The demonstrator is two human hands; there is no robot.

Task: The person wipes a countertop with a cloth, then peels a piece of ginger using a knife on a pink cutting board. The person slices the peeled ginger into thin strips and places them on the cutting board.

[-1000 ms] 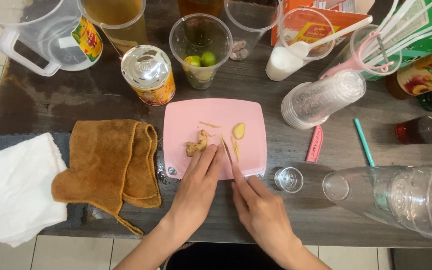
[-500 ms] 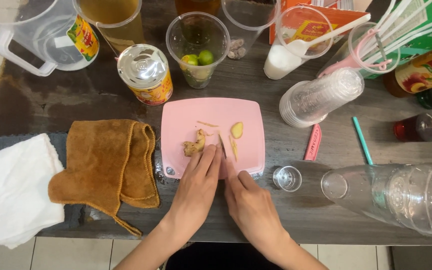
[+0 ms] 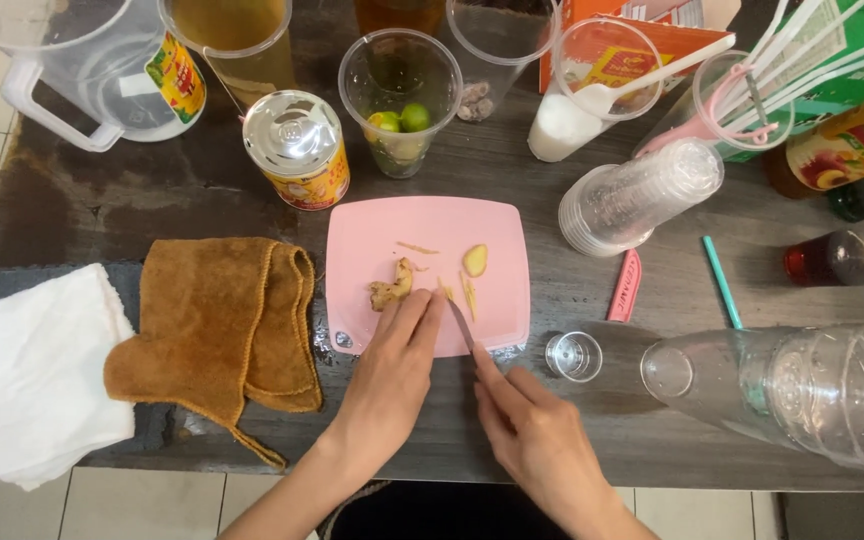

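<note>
A pink cutting board (image 3: 427, 222) lies at the table's middle. On it are a knobbly ginger root (image 3: 390, 287), a round ginger slice (image 3: 474, 260) and thin ginger strips (image 3: 467, 294). My left hand (image 3: 392, 375) rests on the board's near edge, its fingertips pressing a small piece beside the root. My right hand (image 3: 537, 435) grips a small knife (image 3: 460, 322) whose blade points up toward the strips next to my left fingertips.
A brown cloth (image 3: 217, 325) and a white towel (image 3: 22, 375) lie to the left. A tin can (image 3: 297, 148), a cup with limes (image 3: 400, 100), pitchers, stacked plastic cups (image 3: 642, 195), straws and bottles ring the board. A large clear container (image 3: 802, 390) lies at right.
My right hand has slid down and right toward the table's near edge, drawing the knife back. My left fingers shifted slightly on the ginger.
</note>
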